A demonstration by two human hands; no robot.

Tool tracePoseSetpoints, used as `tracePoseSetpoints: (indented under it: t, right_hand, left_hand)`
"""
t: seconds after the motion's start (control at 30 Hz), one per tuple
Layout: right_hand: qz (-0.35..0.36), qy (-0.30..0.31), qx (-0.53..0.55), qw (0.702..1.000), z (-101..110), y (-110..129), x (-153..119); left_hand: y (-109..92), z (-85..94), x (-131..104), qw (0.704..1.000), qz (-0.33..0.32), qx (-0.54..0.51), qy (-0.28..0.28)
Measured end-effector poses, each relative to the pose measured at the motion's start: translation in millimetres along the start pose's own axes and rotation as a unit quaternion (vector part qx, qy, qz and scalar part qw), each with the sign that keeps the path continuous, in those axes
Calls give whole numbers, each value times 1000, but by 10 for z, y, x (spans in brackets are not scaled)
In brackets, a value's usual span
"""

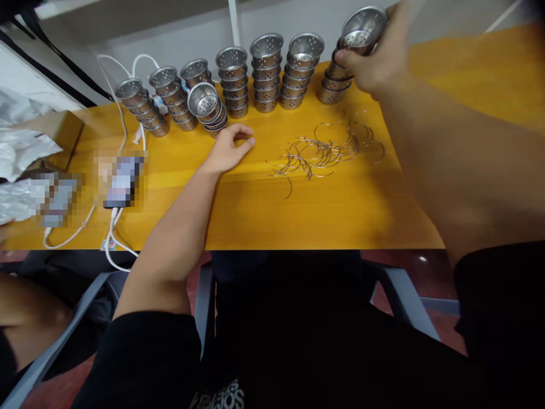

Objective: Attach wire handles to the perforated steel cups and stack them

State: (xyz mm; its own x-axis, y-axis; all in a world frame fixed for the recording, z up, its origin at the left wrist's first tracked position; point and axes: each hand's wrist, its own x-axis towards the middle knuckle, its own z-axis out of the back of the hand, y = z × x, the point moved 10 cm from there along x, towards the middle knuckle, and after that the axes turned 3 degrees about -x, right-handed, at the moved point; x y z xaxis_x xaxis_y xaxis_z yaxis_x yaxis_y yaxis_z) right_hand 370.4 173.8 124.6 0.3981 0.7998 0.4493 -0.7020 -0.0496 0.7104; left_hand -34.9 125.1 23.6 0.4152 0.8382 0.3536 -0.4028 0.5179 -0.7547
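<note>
At the far right, my right hand [378,65] is closed round a perforated metal cup [361,31], the upper part of a leaning stack whose lower cups [334,91] rest on the table. How many cups the fingers grip is hidden. My left hand [232,149] lies on the table with fingers loosely curved and thumb apart, holding nothing. Just behind it stands a tilted stack of the same cups [204,102]. Between my hands, a loose pile of thin curved metal wires [315,153] is spread on the wood.
More cup stacks [266,74] line the back of the yellow table [264,218]. Leftward lie a phone [123,182] with white cables, a second blurred device [59,199], plastic bags [25,150] and a cardboard box [63,133]. Another person's leg [32,307] is at lower left.
</note>
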Motion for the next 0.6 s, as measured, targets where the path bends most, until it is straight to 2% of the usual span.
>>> tracePoseSetpoints:
  t: [0.17,0.33,0.43,0.53,0.6]
  right_hand:
    - [6,-6,9,1000,43,-63,92]
    - [10,4,4,1000,83,8,69]
    - [30,36,-8,999,34,26,43]
    - [52,52,-37,997,-20,-67,71]
    - [96,69,-59,991,-82,-83,93]
  left_hand:
    - [7,0,-1,1000,-5,3,2]
    - [24,18,-9,1000,-12,-9,3]
    - [25,28,-15,1000,-25,-13,2]
    - [43,26,-14,1000,-28,-14,1]
    - [53,22,-9,999,-30,-15,1]
